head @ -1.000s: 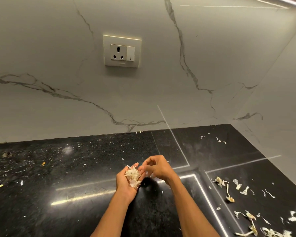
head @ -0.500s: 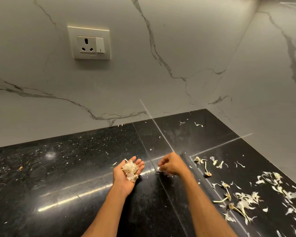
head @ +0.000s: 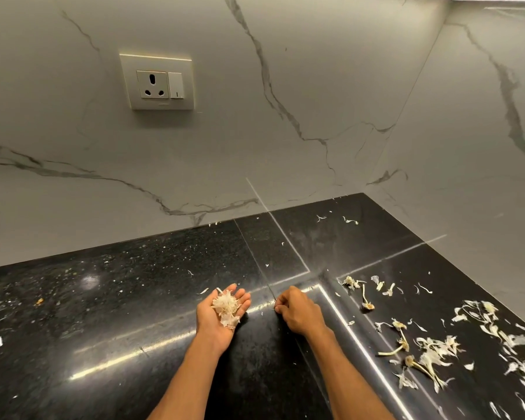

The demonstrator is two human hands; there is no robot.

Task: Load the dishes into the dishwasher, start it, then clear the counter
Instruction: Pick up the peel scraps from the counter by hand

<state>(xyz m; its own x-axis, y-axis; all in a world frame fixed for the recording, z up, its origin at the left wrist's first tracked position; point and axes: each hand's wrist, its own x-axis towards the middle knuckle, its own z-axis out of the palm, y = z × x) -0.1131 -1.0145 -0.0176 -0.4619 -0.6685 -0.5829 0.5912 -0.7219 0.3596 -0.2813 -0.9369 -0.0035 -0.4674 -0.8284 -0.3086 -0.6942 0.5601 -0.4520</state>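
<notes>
Holding peels (head: 226, 307) on spread left hand (head: 212, 327), right hand (head: 300, 313) curled on counter (head: 128, 292), grip unclear

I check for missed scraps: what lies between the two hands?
In the head view, only bare black counter, with a seam, separates left hand and right hand.

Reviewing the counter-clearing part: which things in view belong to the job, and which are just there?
Belongs to the job: left hand, palm up, carrying a heap of peels; right hand, fingers curled at the black counter; scattered peels and stems on its right side.
Just there: wall socket with its switch; marble backsplash.
</notes>
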